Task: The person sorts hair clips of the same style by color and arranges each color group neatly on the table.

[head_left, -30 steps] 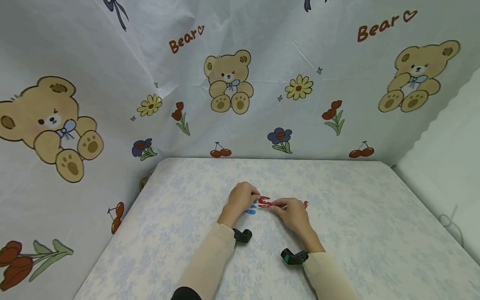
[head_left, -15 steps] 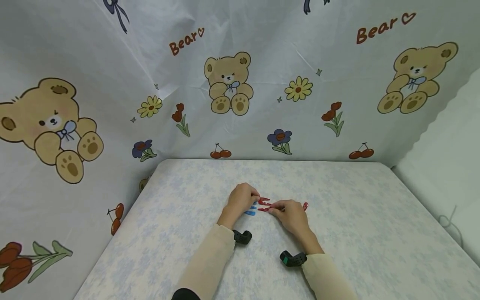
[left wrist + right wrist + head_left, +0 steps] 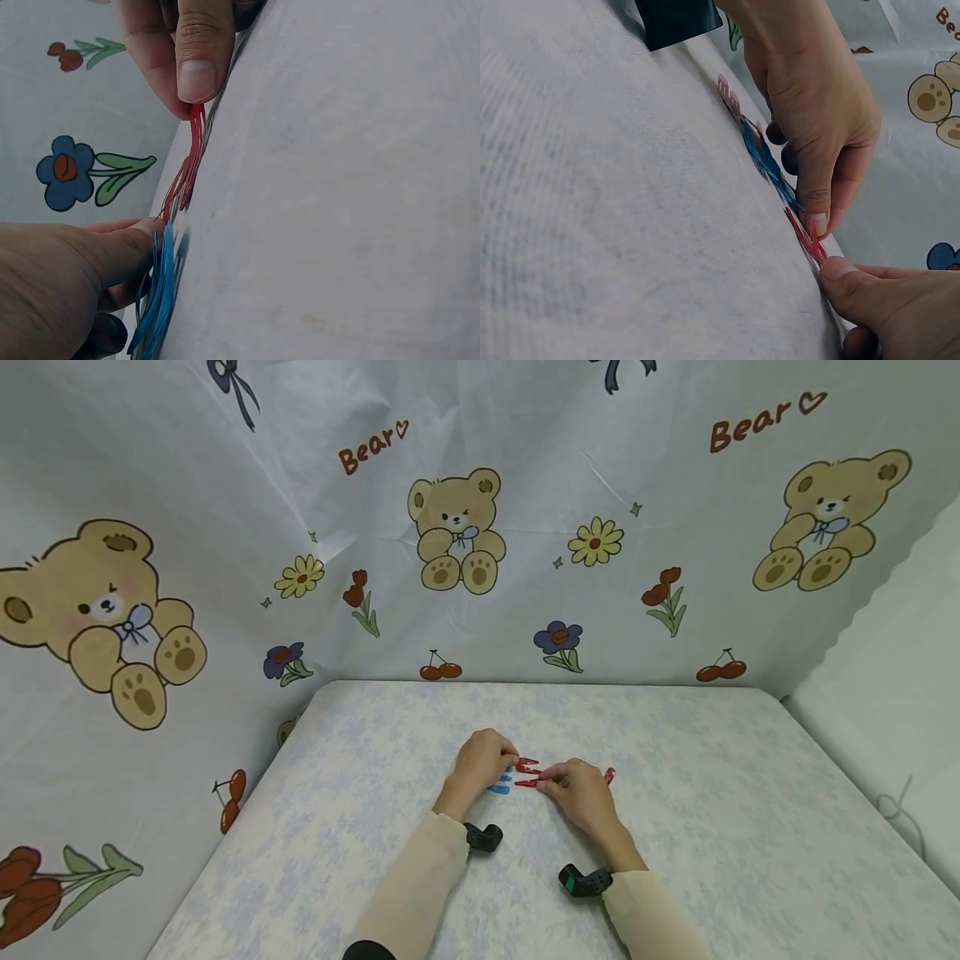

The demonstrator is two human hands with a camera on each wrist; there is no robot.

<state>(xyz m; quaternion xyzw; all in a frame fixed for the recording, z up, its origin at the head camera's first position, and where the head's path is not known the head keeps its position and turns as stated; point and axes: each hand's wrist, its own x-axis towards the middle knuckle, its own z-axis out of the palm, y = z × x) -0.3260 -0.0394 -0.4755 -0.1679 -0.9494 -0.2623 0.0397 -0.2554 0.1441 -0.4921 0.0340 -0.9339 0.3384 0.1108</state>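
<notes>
Red hair clips lie in a small group between the hands in the head view. My right hand (image 3: 583, 789) pinches the end of the nearest red hair clip (image 3: 527, 783) between thumb and fingers. At the group's far side, my left hand (image 3: 480, 760) pinches the left end of another red hair clip (image 3: 527, 761). Blue hair clips (image 3: 498, 789) lie in a row under and beside the left hand, also seen as blue clips (image 3: 157, 300) in the left wrist view. Pink clips (image 3: 727, 94) follow the blue ones in the right wrist view.
One more red clip (image 3: 610, 774) shows just past the right hand's knuckles. The table (image 3: 712, 827) has a pale blue mottled cover. A bear-print curtain (image 3: 525, 635) stands along its back edge, and a thin cord (image 3: 896, 802) hangs at the right.
The red clip in my right hand has moved slightly toward me, apart from the other red clips. My left hand has stayed in place, and the head view has tilted up a little.
</notes>
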